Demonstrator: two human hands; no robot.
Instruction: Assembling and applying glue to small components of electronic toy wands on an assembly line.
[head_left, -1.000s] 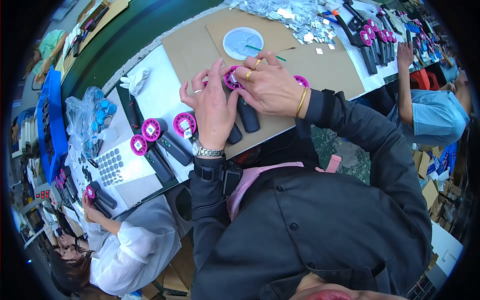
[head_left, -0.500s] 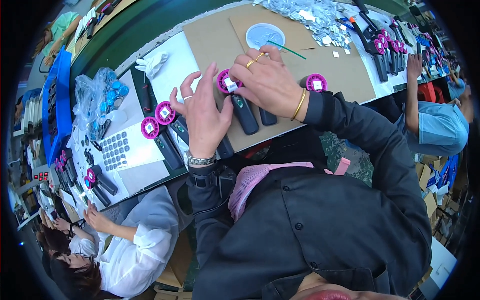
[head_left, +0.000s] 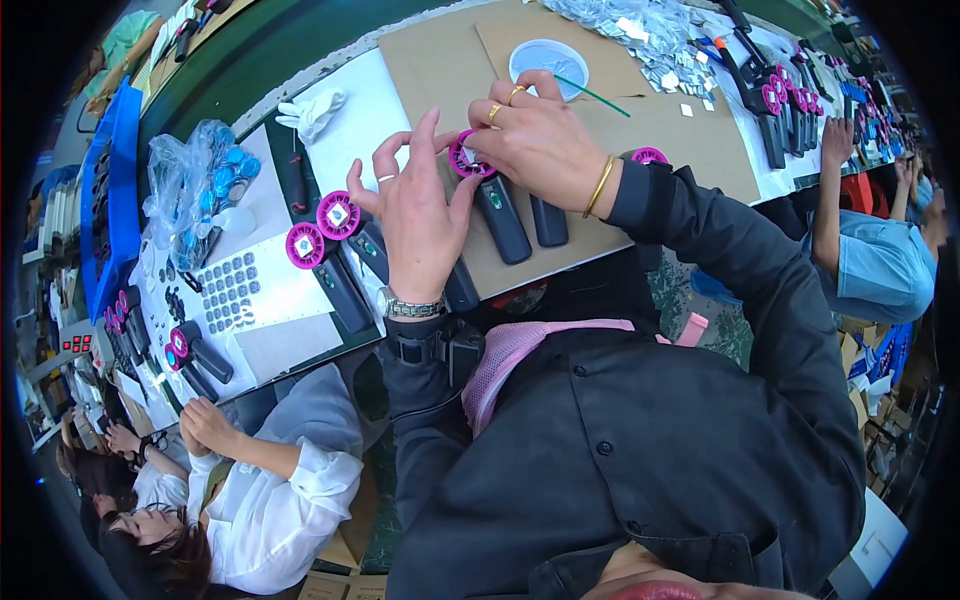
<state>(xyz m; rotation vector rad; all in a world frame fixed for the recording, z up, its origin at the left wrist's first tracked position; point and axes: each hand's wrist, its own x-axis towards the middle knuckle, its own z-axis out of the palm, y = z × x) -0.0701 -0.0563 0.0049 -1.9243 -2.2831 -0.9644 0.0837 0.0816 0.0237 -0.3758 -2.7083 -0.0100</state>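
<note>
In front of me lies a handheld device with a dark grey handle (head_left: pixel 505 222) and a round magenta head (head_left: pixel 462 166). My left hand (head_left: pixel 425 225) has its thumb and a near finger at the head's left edge, the other fingers raised and spread. My right hand (head_left: pixel 548 150) is curled over the head from the right. Its fingertips pinch at a small white square (head_left: pixel 473 157) on the head's middle, partly hidden by them. A second dark handle (head_left: pixel 549 220) lies beside it under my right hand. Two similar magenta heads (head_left: pixel 338 215) with white squares lie left of my left hand.
A white bowl (head_left: pixel 518 68) with a green stick (head_left: pixel 605 101) stands on brown cardboard (head_left: pixel 440 62). Loose white squares (head_left: pixel 686 110) lie farther right. At left are a bag of blue caps (head_left: pixel 228 185), a white glove (head_left: pixel 312 112) and a blue bin (head_left: pixel 112 190). People work on both sides.
The white square, tilted near the head's lower edge before, now shows nearer its middle. My left fingers have closed in on the head. The person in white at left has brought their hands together.
</note>
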